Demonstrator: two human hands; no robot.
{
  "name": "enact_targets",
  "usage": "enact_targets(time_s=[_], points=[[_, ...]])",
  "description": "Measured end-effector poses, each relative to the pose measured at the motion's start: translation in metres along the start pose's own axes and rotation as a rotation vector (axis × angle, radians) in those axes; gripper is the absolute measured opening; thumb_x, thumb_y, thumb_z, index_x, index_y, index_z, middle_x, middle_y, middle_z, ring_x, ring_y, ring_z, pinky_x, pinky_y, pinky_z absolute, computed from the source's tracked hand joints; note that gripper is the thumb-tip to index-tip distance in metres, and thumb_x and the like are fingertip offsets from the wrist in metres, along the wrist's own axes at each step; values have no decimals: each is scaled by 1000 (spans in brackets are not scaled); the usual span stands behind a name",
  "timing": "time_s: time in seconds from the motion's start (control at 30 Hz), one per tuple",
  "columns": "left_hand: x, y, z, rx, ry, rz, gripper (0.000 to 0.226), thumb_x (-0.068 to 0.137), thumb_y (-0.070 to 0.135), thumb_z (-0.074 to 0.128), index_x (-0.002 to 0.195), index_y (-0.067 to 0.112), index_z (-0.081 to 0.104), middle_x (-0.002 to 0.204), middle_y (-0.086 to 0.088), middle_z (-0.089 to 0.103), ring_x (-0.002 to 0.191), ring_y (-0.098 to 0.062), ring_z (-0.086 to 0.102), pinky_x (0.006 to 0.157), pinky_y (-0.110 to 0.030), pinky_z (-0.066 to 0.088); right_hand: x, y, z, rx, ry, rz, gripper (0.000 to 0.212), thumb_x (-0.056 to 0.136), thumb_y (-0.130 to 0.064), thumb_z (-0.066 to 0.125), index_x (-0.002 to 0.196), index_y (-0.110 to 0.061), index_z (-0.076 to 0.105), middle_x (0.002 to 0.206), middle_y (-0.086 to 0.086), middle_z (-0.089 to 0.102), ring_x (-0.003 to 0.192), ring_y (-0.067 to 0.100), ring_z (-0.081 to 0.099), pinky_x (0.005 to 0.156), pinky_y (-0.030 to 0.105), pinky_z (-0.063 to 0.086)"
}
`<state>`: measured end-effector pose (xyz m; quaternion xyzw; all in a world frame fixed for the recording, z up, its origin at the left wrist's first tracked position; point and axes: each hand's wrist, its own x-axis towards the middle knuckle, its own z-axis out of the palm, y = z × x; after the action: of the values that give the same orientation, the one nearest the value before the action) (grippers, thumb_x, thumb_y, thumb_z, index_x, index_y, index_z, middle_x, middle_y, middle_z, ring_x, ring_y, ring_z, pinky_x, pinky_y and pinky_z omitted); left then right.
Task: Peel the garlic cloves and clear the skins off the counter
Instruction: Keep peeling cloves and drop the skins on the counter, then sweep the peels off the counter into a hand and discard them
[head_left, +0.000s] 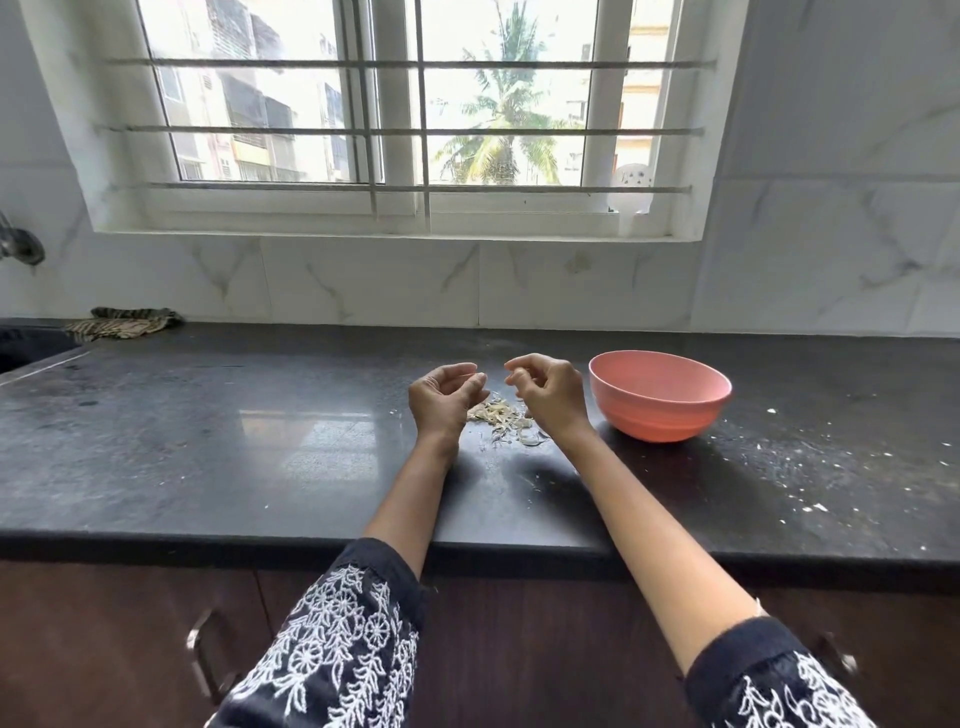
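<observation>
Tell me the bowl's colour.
The bowl is salmon pink, plain, seen clearly in the head view.

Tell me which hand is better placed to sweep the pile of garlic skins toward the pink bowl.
Probably the left hand. The pile of pale papery garlic skins lies between it and the round pink plastic bowl, so it can push rightward. The right hand sits between pile and bowl.
</observation>
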<state>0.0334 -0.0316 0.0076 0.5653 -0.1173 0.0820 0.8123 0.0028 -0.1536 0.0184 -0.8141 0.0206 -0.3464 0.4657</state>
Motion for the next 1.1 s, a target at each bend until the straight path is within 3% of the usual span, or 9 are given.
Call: enact_targets(time_s=[0.2,0.37,0.53,0.67,0.77,0.83,0.93,1.03,1.1], points=[[1,0,1,-7,-25,-23,29,78,-8,67,107,-6,60,77,-9,64,54,-4,65,58,-16,55,0,0,0,4,-6,8,18,85,-8,54,90,-12,71,72,1,68,66,16,62,67,43,56],[3,1,2,-16,-33,-52,24,88,-9,55,111,-7,58,92,-16,65,61,-6,67,55,-16,54,-1,-1,-1,1,-4,1,18,85,-7,55,90,-12,71,72,1,67,65,16,62,65,42,56],[2,0,2,11,-14,-18,20,96,2,45,108,-6,59,82,-11,66,67,-13,65,55,-17,54,0,-1,-1,6,-6,2,17,84,-8,55,90,-12,71,72,1,67,61,9,58,65,41,56],[4,-2,1,20,12,9,18,88,-2,58,104,-9,61,74,-8,64,54,-3,63,57,-17,54,1,0,-1,7,2,-1,17,84,-8,56,89,-12,71,72,1,67,59,6,57,64,40,56],[2,-3,-3,103,-12,43,29,77,-13,64,103,0,62,82,-3,63,60,0,63,60,-16,53,0,3,1,11,6,0,17,84,-7,56,90,-11,71,74,3,68,58,8,57,64,39,55],[2,-5,-4,145,16,53,31,76,-8,68,100,9,62,84,1,62,68,-4,62,66,-18,54,-2,9,3,-29,33,1,17,85,-8,56,93,-10,71,77,8,70,62,13,59,67,36,53],[1,-2,-2,156,117,134,12,82,4,67,91,11,65,76,-2,65,67,-15,60,68,-27,53,-6,14,4,-122,101,-3,21,87,-10,55,103,-10,69,82,10,70,73,21,62,72,35,52],[-2,2,-4,427,214,378,24,80,-10,56,90,8,67,93,-6,65,72,-14,59,62,-7,45,-6,4,1,-148,177,-79,14,89,-12,56,96,-7,67,81,10,68,74,24,62,70,36,49],[-4,2,-5,516,226,451,39,72,-20,44,88,6,68,100,-6,60,80,-14,56,64,-1,40,-2,-7,-7,-157,196,-174,12,89,-16,60,86,-6,65,76,9,65,70,21,58,68,32,45]])
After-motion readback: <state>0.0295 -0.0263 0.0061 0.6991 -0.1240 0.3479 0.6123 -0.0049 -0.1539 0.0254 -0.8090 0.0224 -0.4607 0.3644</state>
